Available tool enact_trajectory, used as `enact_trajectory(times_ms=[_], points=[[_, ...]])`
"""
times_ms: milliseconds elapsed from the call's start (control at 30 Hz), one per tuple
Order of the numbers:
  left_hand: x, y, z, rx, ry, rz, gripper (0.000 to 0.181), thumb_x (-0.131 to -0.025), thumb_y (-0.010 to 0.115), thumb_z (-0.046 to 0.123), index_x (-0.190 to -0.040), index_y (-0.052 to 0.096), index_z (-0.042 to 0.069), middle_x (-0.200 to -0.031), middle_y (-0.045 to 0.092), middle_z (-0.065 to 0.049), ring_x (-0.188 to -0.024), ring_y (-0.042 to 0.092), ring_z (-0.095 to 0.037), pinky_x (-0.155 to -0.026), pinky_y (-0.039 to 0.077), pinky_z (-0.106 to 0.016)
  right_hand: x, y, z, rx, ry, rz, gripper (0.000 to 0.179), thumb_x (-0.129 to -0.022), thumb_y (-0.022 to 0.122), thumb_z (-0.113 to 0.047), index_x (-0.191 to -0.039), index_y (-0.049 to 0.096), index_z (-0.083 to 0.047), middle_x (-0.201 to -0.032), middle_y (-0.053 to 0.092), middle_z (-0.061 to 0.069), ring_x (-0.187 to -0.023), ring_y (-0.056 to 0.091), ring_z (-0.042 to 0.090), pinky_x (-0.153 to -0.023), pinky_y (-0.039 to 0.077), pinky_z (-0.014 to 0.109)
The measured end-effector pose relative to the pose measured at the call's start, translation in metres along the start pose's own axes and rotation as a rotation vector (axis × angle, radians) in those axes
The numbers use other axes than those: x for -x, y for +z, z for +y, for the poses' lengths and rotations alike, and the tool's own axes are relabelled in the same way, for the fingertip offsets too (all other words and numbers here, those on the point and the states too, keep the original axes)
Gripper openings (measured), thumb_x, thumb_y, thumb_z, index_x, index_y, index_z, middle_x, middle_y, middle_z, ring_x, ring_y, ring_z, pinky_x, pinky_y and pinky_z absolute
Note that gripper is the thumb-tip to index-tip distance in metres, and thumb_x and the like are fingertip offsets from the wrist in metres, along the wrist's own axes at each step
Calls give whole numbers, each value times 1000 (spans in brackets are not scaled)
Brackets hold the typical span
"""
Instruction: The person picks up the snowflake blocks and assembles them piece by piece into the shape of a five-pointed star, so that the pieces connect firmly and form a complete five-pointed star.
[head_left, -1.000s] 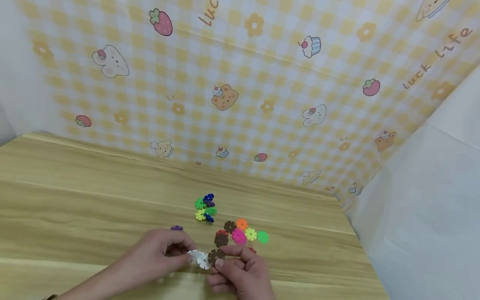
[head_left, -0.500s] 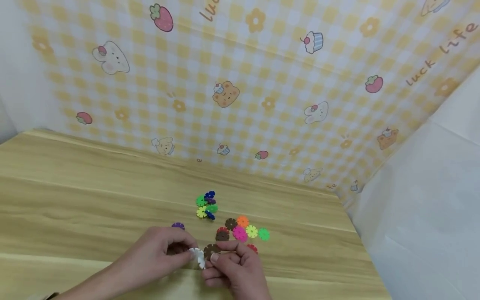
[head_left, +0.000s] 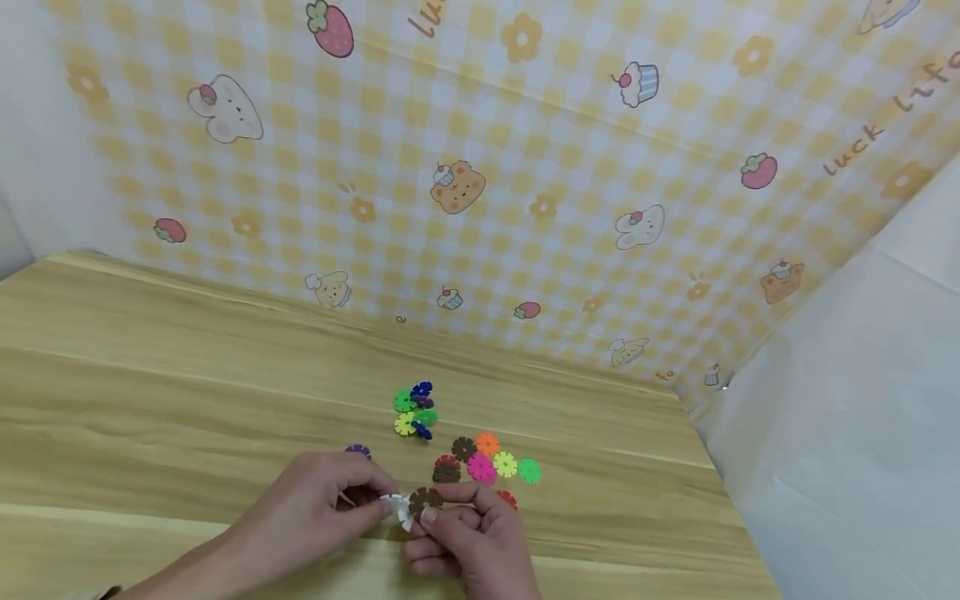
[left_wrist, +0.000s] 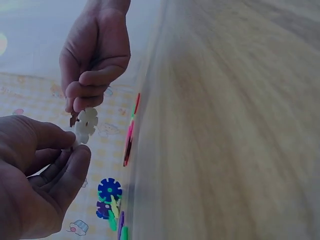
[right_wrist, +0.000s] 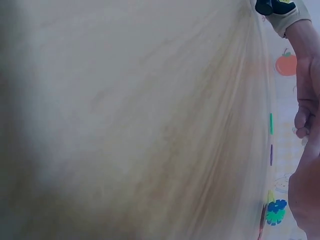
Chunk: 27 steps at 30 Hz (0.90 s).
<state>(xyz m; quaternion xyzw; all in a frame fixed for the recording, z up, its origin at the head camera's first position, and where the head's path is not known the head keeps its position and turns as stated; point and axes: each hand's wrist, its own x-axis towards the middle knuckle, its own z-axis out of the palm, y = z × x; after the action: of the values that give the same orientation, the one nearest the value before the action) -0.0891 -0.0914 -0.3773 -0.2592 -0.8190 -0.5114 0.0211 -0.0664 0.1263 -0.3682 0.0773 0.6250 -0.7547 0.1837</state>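
Over the near part of the table, my left hand (head_left: 307, 508) pinches a pair of joined white notched discs (head_left: 405, 515) between thumb and fingertips. In the left wrist view one white disc (left_wrist: 88, 121) stands up from the other, which is partly behind the fingertips. My right hand (head_left: 480, 537) pinches a brown notched disc (head_left: 424, 502) between thumb and forefinger, its other fingers curled below. The brown disc's edge is right at the white pair and overlaps it in the head view. The right wrist view shows mostly table, with the held discs largely hidden.
Beyond the hands sits a joined cluster of notched discs, green, yellow, blue and purple (head_left: 406, 423). Loose discs lie to its right: pink (head_left: 482, 468), orange (head_left: 487, 442), green (head_left: 529, 470) and others. A purple disc (head_left: 358, 451) lies behind my left hand. A checked cloth (head_left: 480, 250) backs the table.
My right hand has moved slightly left, bringing the brown disc up against the white pair. The free white disc has turned more edge-on. My left hand keeps its pinch.
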Motion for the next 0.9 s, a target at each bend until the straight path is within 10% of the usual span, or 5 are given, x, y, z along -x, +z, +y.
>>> enact_trajectory(times_ms=[533, 900], points=[[2, 2, 0, -183, 226, 99, 10, -89, 79, 9, -95, 80, 17, -87, 71, 14, -75, 52, 8, -59, 46, -19, 1, 6, 0, -38, -32, -21, 30, -92, 71, -3, -119, 59, 4, -91, 77, 16, -72, 77, 20, -69, 63, 35], [3, 2, 9, -325, 216, 38, 12, -89, 77, 6, -97, 80, 14, -89, 72, 10, -73, 52, 8, -59, 47, -17, 1, 10, 4, -34, -32, -39, 30, -92, 71, -1, -119, 60, 4, -93, 76, 20, -74, 77, 21, -70, 62, 36]])
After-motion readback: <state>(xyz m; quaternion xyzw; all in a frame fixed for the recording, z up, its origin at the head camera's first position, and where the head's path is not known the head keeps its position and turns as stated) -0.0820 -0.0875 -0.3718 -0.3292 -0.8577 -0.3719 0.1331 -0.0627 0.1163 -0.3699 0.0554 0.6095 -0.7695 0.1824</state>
